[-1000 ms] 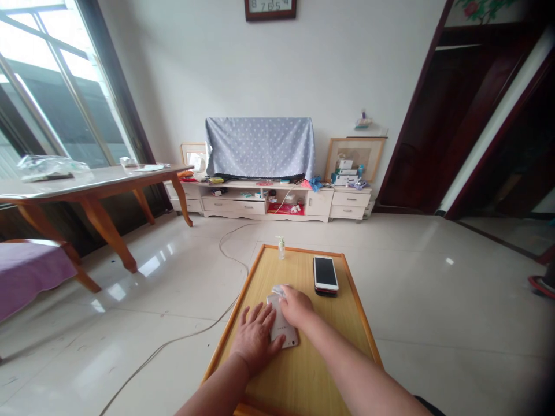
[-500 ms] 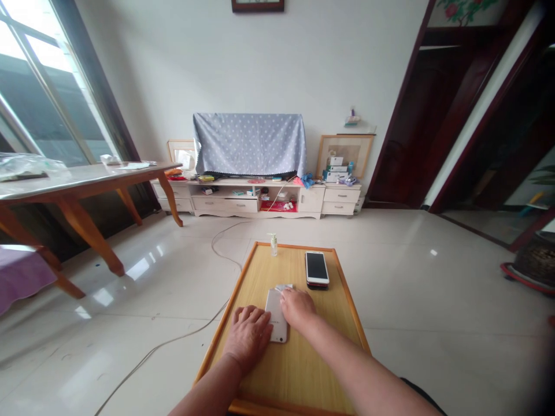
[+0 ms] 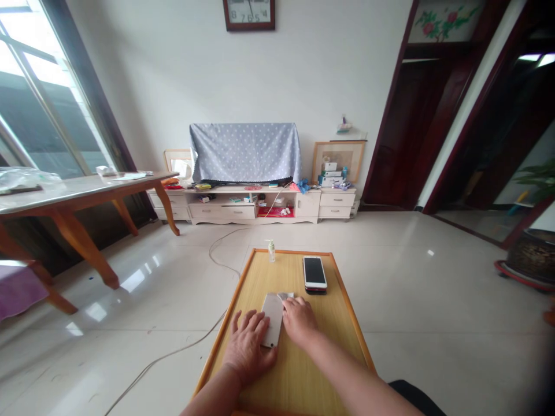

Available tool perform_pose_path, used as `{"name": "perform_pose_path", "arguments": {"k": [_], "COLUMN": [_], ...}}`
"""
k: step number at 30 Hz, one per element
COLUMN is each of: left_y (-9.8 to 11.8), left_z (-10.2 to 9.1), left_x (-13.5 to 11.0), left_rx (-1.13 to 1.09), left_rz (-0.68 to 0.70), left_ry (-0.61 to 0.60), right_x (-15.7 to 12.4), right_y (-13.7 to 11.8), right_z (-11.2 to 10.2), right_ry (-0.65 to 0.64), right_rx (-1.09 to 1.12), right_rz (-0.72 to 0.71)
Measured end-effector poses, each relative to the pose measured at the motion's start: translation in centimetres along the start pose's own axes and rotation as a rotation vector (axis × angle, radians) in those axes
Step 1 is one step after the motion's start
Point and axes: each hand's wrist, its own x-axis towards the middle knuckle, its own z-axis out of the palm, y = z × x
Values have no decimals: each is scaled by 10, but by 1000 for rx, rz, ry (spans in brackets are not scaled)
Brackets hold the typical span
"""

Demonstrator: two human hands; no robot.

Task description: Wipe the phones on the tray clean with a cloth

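Observation:
A white phone (image 3: 273, 319) lies face down on a small wooden table (image 3: 333, 323). My left hand (image 3: 245, 344) rests flat on the phone's left edge with its fingers spread. My right hand (image 3: 299, 319) is closed over a small grey cloth (image 3: 286, 296), pressing it onto the phone's upper right part. Further back on the table lie stacked phones (image 3: 314, 273) with a dark screen up. A small pump bottle (image 3: 271, 251) stands at the far edge.
A white cable (image 3: 191, 338) runs across the tiled floor left of the table. A long wooden table (image 3: 78, 193) stands at left. A TV cabinet (image 3: 255, 202) with a cloth-covered screen lines the far wall. A dark doorway (image 3: 416, 133) opens at right.
The white phone has turned a little, its near end now under my left fingers. My right hand with the cloth has slid slightly along it. The camera has tilted upward.

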Motion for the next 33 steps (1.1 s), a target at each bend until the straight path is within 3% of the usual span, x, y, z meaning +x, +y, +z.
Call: {"name": "perform_pose_path", "arguments": {"k": [11,23,27,33], "left_y": [3,3,19,57], "left_z": [-2,-6,-15,-3], "left_x": [-1,-10,-10,-22], "left_rx": [76,-10,-6,41], "left_rz": [-66,124,151,-12], "left_ry": [-19,-117,-169,-118], "right_x": [-27,-74,-82,-86], "right_y": [9,26,26,19], "right_z": [1,-18,-19,-19], "right_ry": [20,131,160,135], "right_rx": [15,99,146,208], "right_rz": [-7,123,206,262]}}
